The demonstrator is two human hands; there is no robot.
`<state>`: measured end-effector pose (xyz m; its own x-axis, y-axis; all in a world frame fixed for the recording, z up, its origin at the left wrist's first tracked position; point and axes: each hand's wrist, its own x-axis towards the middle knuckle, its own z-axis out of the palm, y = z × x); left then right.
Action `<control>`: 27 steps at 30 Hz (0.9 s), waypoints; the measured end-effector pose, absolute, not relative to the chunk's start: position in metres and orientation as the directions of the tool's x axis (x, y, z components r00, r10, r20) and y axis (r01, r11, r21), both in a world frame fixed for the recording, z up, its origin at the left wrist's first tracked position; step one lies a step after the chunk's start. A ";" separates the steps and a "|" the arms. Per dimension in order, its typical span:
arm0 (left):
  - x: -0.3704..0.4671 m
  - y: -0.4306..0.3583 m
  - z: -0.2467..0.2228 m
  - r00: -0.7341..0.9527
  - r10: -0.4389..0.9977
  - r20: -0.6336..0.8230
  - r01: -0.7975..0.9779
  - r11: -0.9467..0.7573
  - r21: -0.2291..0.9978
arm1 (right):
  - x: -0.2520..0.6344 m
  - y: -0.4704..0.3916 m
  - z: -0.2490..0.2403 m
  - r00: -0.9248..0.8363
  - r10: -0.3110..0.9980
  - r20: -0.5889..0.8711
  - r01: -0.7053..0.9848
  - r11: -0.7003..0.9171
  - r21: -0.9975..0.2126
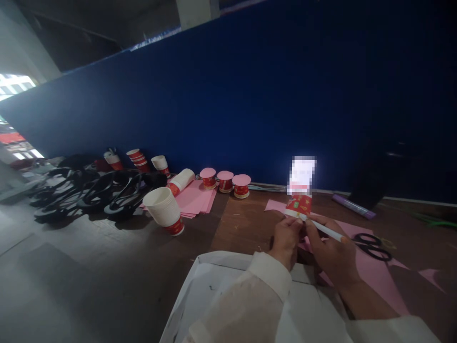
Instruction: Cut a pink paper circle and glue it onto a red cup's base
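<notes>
A red printed paper cup point(298, 204) stands out in front of my hands, its lower rim at my fingertips. My left hand point(286, 240) is closed, its fingers pinching that near rim. In my right hand point(333, 252) is a white marker point(326, 229) with an orange end, its tip reaching the cup's rim. Pink paper point(374, 271) lies under and beside my right hand, with black-handled scissors point(373, 246) on top. Directly behind the cup glows a bright pixelated patch point(302, 174), its content unreadable.
Three red cups with pink tops point(225, 182) stand left along the blue partition point(228, 95). A white cup stack point(164, 209), pink sheets point(196, 200) and black sandals point(117, 195) lie farther left. A purple marker point(353, 206) rests right; a white box point(203, 281) sits in front.
</notes>
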<state>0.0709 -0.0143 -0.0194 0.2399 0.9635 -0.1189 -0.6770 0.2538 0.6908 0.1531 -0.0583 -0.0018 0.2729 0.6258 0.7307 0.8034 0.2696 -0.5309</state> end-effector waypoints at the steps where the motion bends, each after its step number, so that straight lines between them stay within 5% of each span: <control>1: 0.071 -0.014 -0.020 0.239 0.964 -0.115 -0.677 0.250 0.692 | 0.152 -0.059 -0.002 0.286 0.631 0.721 0.797 0.260 -0.545; 27: 0.072 -0.014 -0.018 0.246 0.961 -0.125 -0.651 0.259 0.714 | 0.154 -0.060 0.003 0.247 0.595 0.765 0.830 0.278 -0.483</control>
